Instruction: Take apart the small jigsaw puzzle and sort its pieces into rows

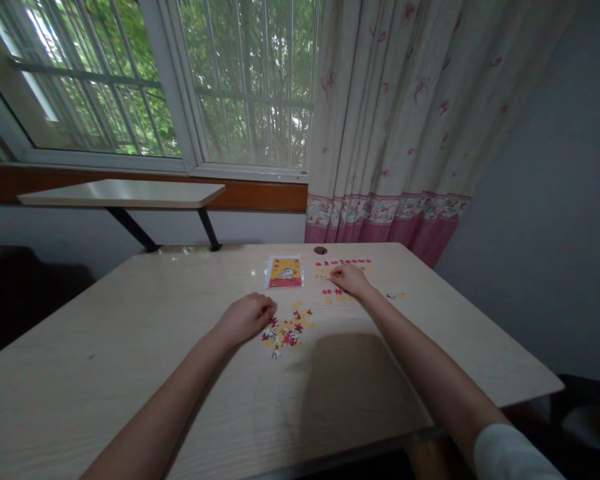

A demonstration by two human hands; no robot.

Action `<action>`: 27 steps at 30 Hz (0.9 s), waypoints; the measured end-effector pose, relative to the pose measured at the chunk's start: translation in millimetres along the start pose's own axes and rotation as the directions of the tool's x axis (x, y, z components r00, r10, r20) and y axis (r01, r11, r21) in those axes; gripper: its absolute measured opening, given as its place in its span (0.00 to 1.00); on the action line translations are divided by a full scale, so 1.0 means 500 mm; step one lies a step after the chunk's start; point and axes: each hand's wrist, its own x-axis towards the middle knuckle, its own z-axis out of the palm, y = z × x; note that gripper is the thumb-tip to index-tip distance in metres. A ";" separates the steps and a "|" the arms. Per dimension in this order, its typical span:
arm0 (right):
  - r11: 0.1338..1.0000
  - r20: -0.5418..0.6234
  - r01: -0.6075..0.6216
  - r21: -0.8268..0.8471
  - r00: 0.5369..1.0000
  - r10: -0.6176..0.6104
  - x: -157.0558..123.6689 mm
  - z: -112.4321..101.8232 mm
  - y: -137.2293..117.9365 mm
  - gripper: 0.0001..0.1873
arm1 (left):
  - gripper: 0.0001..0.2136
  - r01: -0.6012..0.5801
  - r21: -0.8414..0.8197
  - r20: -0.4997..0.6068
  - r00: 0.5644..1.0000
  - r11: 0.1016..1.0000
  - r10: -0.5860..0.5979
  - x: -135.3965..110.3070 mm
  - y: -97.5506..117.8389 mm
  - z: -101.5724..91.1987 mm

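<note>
Jigsaw puzzle pieces (290,339) in red, yellow and white lie in a loose heap near the middle of the table. My left hand (247,317) rests at the upper left of this heap, its fingers curled closed; whatever they may hold is hidden. Farther right, my right hand (353,277) pinches a small pale puzzle piece (329,277) among sorted rows. One row of red pieces (343,263) runs behind that hand, and red pieces (333,291) and yellow ones lie in front of it. Between the hands, toward the back, lies a picture card (286,272) with a white figure on yellow and red.
A few pieces (395,295) lie right of my right forearm. A round cable hole (321,251) is near the rear edge of the wooden table (145,333). At the back left stands a raised shelf (125,193) on black legs. A curtain (380,133) hangs behind.
</note>
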 end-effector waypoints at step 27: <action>0.985 -0.095 0.161 -0.055 0.982 -0.166 -0.060 -0.018 -0.045 0.11 | 0.12 -0.017 -0.074 0.088 0.996 0.997 0.023 -0.011 -0.018 -0.021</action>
